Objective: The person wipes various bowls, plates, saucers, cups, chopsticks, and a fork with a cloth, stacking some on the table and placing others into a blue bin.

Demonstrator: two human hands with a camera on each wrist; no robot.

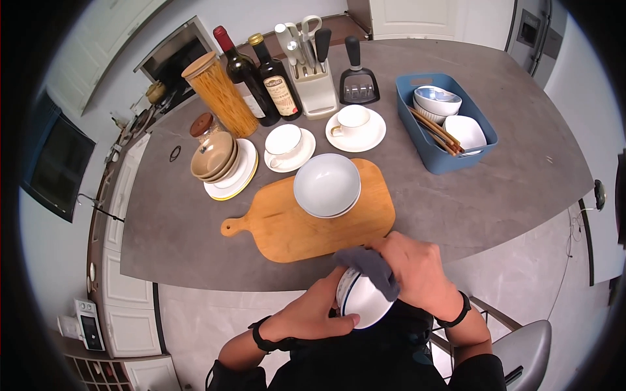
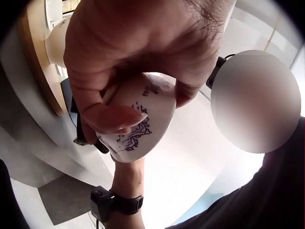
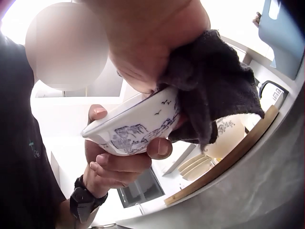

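A white bowl with blue patterning is tilted over the table's front edge, its inside toward the person. The left hand grips it, thumb at the rim and fingers beneath, as the left wrist view shows around the bowl. A dark grey cloth lies over the far rim. The right hand pinches this cloth against the bowl; in the right wrist view the cloth hangs outside the bowl, and the fingertips are partly hidden.
Stacked pale bowls stand on a wooden board. Behind are two cups on saucers, brown bowls on plates, bottles, a pasta jar and a knife block. A blue basket holds bowls and chopsticks at right.
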